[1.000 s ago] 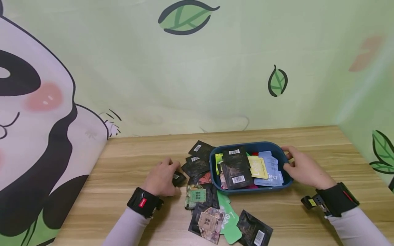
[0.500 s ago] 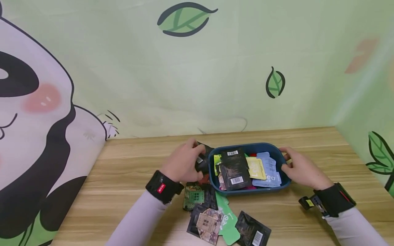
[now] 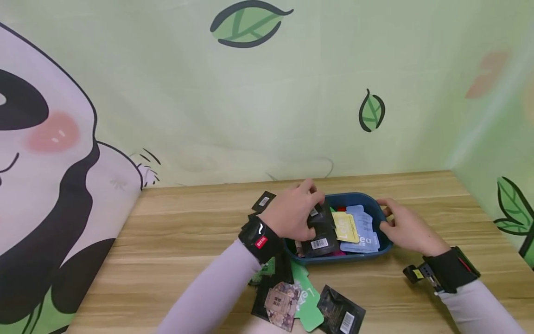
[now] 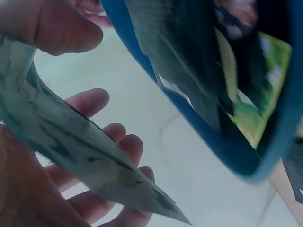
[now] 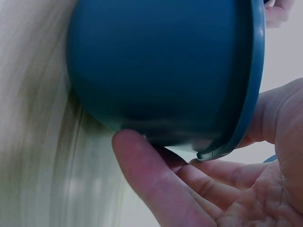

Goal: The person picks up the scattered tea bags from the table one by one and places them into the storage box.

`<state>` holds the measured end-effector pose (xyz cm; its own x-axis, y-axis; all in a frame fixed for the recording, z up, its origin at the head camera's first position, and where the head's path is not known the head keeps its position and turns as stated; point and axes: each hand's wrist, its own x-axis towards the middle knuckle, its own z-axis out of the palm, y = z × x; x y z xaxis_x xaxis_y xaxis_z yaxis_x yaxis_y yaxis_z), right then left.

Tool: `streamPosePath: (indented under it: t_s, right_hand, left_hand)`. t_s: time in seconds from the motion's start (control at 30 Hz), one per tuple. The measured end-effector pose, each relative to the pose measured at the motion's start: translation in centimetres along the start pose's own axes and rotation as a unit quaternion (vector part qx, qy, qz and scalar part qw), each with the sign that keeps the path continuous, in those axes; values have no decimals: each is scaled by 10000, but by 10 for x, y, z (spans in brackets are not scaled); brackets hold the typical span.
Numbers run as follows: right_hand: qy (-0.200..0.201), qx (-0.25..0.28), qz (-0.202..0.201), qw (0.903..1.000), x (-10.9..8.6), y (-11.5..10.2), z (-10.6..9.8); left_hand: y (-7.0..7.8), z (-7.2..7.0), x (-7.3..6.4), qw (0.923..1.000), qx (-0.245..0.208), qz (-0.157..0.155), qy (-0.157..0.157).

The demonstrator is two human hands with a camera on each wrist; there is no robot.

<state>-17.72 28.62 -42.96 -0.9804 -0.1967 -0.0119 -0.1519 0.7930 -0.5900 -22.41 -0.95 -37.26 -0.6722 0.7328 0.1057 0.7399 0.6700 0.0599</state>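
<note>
Over the left end of a blue plastic bin [image 3: 342, 260] is my left hand [image 3: 292, 211]. In the left wrist view it holds a bent dark sachet [image 4: 90, 158] between thumb and fingers, apart from the bin wall. At the bin's right end my right hand [image 3: 410, 229] grips the wall; the right wrist view shows the thumb and fingers around its curved end [image 5: 165, 71]. Inside the bin lie a black sachet [image 3: 323, 243] with a barcode, a yellow sachet [image 3: 345, 227] and light blue packets [image 3: 363, 232]. My left hand hides part of the contents.
Left of the bin lies a black sachet [image 3: 263, 201]. Below it on the wooden table [image 3: 187, 222] are a flowered sachet [image 3: 281, 304], a green packet [image 3: 309, 304] and another black sachet [image 3: 341, 311]. A green printed backdrop [image 3: 267, 116] stands behind.
My left hand has picked up a dark sachet from left of the bin and moved right, up over the bin's left end. My right hand keeps its grip at the right end.
</note>
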Motion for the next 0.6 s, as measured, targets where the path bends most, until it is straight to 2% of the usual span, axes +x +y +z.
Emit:
streamPosePath:
  t_s: [0.13, 0.27, 0.43, 0.6]
  right_hand:
    - [-11, 20, -3, 10000, 0, 0, 0]
    - [-18, -3, -8, 10000, 1, 1, 1]
    - [-30, 22, -22, 10000, 1, 1, 1]
    - [-12, 19, -20, 10000, 0, 2, 1]
  left_hand:
    - [8, 2, 8, 9998, 147, 160, -35]
    - [13, 4, 11, 9989, 402, 207, -134]
    - [13, 9, 7, 9987, 374, 94, -337]
    - [9, 11, -1, 9994, 313, 74, -119]
